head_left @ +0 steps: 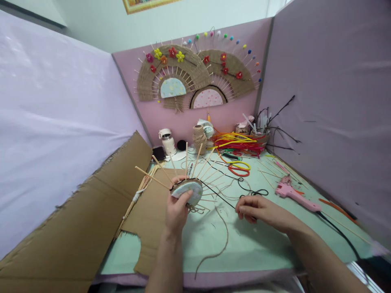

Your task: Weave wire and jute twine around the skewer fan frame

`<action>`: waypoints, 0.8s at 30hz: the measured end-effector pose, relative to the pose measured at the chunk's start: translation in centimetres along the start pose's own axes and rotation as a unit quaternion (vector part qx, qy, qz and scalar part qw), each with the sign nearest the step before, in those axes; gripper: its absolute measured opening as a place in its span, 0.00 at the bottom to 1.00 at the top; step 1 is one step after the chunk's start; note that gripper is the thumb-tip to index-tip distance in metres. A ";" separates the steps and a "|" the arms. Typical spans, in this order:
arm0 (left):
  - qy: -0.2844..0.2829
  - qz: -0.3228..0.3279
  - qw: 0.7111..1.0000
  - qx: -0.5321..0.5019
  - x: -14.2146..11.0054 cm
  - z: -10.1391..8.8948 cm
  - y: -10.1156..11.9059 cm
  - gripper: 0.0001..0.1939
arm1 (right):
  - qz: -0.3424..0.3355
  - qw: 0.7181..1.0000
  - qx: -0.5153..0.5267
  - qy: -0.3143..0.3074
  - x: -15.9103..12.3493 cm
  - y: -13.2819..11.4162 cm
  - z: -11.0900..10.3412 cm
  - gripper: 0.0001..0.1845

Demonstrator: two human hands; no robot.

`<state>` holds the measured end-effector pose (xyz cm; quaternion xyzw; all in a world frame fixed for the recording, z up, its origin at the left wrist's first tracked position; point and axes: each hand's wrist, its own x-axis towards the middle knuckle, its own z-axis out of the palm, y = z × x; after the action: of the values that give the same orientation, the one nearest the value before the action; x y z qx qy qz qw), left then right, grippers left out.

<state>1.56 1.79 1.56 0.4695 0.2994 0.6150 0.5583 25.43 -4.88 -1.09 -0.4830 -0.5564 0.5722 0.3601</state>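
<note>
My left hand [176, 211] is closed round a half-round card disc [188, 190] with several thin wooden sticks [171, 167] fanning up and out from its edge. It holds this piece upright above the pale green table [244, 244]. My right hand [255, 208] is to the right, low over the table, its fingers pinched on a strand of brown twine [225, 228]. The twine runs from the disc to my right hand, and a loose length curls down toward the table's front edge.
Brown cardboard sheets [91, 219] lie at the left. A pink glue gun [295, 194] lies at the right with its black cord. At the back stand a twine spool [199, 137], a white bottle [167, 142], coloured wires [238, 143] and a pot of twigs [261, 134]. Two woven fans [195, 73] hang on the wall.
</note>
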 end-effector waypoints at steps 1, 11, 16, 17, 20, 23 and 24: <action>0.001 0.000 1.000 0.003 0.0 0.0 0.0 0.18 | -0.002 1.000 -0.017 -0.014 0.0 0.2 0.0 0.15; 0.001 0.004 1.000 -0.005 -0.1 0.1 0.0 0.20 | -0.183 0.905 -0.270 0.273 2.3 -2.7 2.7 0.07; 0.000 0.024 1.000 0.003 -0.1 0.1 0.1 0.21 | -0.196 0.907 -0.284 0.240 3.8 -4.1 6.2 0.07; -0.003 0.026 1.000 0.009 0.0 0.0 0.1 0.22 | -0.180 0.907 -0.295 0.239 4.1 -3.8 6.7 0.08; -0.013 0.023 0.999 0.033 0.0 -0.3 0.1 0.22 | -0.142 0.908 -0.320 0.229 4.8 -2.3 7.2 0.11; -0.022 0.022 0.998 0.057 0.0 -0.5 -0.1 0.21 | -0.149 0.923 -0.287 0.208 5.6 -1.0 6.9 0.08; -0.025 0.024 0.997 0.063 0.0 -0.6 -0.2 0.21 | -0.148 0.934 -0.259 0.197 5.8 -0.7 6.7 0.07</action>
<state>1.13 1.91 1.18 0.5260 0.3127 0.5958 0.5201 17.35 -1.25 -1.84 -0.5745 -0.6683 0.2419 0.4060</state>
